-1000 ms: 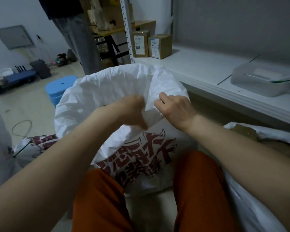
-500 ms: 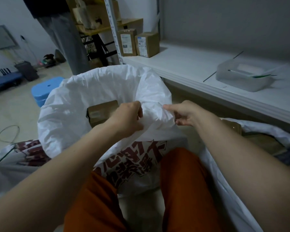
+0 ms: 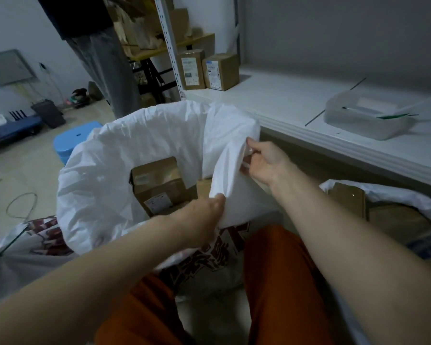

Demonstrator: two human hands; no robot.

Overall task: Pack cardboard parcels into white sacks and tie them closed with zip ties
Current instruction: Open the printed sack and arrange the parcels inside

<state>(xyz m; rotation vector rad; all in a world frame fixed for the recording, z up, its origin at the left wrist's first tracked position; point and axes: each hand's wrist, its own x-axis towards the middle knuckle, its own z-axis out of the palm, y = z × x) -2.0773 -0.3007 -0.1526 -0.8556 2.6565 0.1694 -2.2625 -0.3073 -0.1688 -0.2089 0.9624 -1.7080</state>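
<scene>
Sack [image 3: 135, 155], white and crinkled, is standing open on the floor between the person's knees, its mouth gaping wide toward the camera and its rim rolled outward. Red print is showing on its lower front, just above the orange trousers [image 3: 279, 282]. Left hand [image 3: 202, 220] is pinching the near edge of the rim, thumb and fingers closed tight on a fold of the white material. Right hand [image 3: 266, 160] is gripping the right side of the rim higher up, fingers curled shut on a bunched flap that is stretching down to the left hand. Parcel [image 3: 159, 185], a brown cardboard box with a pale label on its near face, is sitting inside the sack, tilted slightly, with more cardboard showing just beside it on the right. Another sack [image 3: 383, 195] is lying to the right, below the shelf, with a brown box [image 3: 346, 200] poking out of its opening. Two boxes [image 3: 209, 70] are standing side by side, touching, at the far end of the white shelf [image 3: 284, 100]. A clear tub [image 3: 366, 118] is resting farther along that shelf, with thin green strips sticking over its rim. A blue stool [image 3: 72, 140] is sitting on the floor just behind the open sack, and someone in grey trousers [image 3: 107, 66] is standing farther back.
</scene>
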